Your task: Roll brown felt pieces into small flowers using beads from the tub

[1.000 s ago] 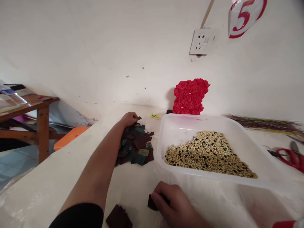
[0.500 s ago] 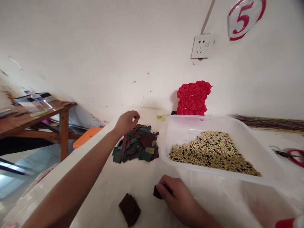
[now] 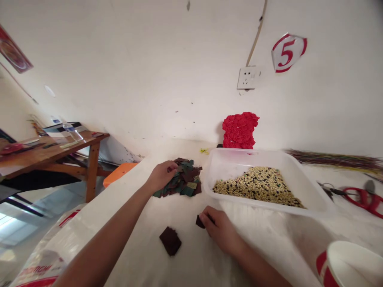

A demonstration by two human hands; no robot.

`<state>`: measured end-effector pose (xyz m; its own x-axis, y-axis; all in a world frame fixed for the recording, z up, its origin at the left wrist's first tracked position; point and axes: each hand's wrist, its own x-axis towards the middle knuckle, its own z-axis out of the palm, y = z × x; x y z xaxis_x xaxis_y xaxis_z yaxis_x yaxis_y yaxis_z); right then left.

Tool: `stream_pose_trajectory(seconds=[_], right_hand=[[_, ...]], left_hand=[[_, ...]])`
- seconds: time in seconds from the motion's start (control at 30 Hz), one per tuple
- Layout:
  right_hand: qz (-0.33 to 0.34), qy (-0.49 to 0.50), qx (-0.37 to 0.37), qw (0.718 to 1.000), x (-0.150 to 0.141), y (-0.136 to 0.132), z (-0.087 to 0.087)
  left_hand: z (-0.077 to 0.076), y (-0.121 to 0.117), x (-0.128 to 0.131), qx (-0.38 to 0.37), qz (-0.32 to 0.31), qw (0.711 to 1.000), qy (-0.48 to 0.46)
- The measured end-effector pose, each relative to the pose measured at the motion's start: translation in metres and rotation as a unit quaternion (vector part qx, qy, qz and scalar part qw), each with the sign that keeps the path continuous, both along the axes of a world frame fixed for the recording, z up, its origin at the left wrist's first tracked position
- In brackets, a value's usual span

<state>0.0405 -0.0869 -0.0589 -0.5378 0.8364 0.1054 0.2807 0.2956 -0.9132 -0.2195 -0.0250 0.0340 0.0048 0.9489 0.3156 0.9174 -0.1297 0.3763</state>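
My left hand [image 3: 162, 175] reaches out over the left edge of a pile of dark green and maroon paper squares [image 3: 183, 182] on the white table; its fingers are pinched on a piece at the pile's top. My right hand [image 3: 218, 226] rests closer to me, fingers curled around a small dark maroon piece [image 3: 199, 221]. Another maroon square [image 3: 170, 240] lies flat on the table between my arms.
A clear plastic tray [image 3: 302, 184] holding many beige and dark beads stands right of the pile. Behind it is a red rose block [image 3: 239, 130]. Red scissors [image 3: 360, 197] lie far right, a red-and-white cup [image 3: 350, 265] at the bottom right, a wooden table [image 3: 54, 149] at left.
My left hand rose off the pile, then came back down onto its upper left edge. The camera tilted up and back. My right hand kept its hold on the small piece.
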Motion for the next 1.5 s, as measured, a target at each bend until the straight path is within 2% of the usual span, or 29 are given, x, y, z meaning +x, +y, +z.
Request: stream_pose_trajectory(seconds=[0.17, 0.33, 0.47, 0.57, 0.73, 0.87, 0.97, 1.03, 1.1, 1.17, 1.3, 1.5], right_hand=[[-0.042, 0.05, -0.048, 0.997, -0.002, -0.002, 0.004], [-0.066, 0.082, -0.123, 0.987, 0.016, -0.028, 0.011], [-0.041, 0.057, -0.166, 0.984, 0.037, -0.049, 0.005], [-0.039, 0.06, -0.169, 0.983, 0.043, -0.049, 0.002], [-0.017, 0.073, -0.198, 0.977, 0.044, -0.042, 0.004], [-0.008, 0.091, -0.214, 0.973, 0.046, -0.042, 0.005], [-0.008, 0.109, -0.219, 0.97, 0.046, -0.042, 0.005], [-0.015, 0.124, -0.216, 0.968, 0.046, -0.041, 0.006], [-0.022, 0.149, -0.212, 0.966, 0.046, -0.04, 0.006], [-0.026, 0.186, -0.205, 0.961, 0.046, -0.038, 0.007], [-0.035, 0.242, -0.201, 0.949, 0.048, -0.035, 0.007], [-0.047, 0.283, -0.239, 0.928, 0.05, -0.032, 0.002]], left_hand=[[-0.018, 0.005, 0.012, -0.011, 0.011, 0.997, -0.082], [-0.026, 0.012, 0.011, -0.021, 0.019, 0.995, -0.092], [-0.031, 0.015, 0.005, -0.001, 0.057, 0.997, -0.052], [-0.037, 0.014, 0.002, 0.032, 0.079, 0.996, 0.012], [-0.042, 0.005, 0.002, 0.024, 0.029, 0.992, 0.119], [-0.028, -0.013, 0.015, 0.036, 0.011, 0.989, 0.141], [-0.014, -0.04, 0.045, 0.04, -0.03, 0.998, 0.045], [-0.011, -0.064, 0.074, -0.032, -0.064, 0.996, -0.057], [-0.017, -0.086, 0.104, -0.093, -0.099, 0.984, -0.116], [-0.029, -0.102, 0.129, -0.123, -0.112, 0.973, -0.16], [-0.051, -0.11, 0.157, -0.149, -0.071, 0.951, -0.263], [-0.058, -0.104, 0.169, -0.136, -0.019, 0.919, -0.369]])
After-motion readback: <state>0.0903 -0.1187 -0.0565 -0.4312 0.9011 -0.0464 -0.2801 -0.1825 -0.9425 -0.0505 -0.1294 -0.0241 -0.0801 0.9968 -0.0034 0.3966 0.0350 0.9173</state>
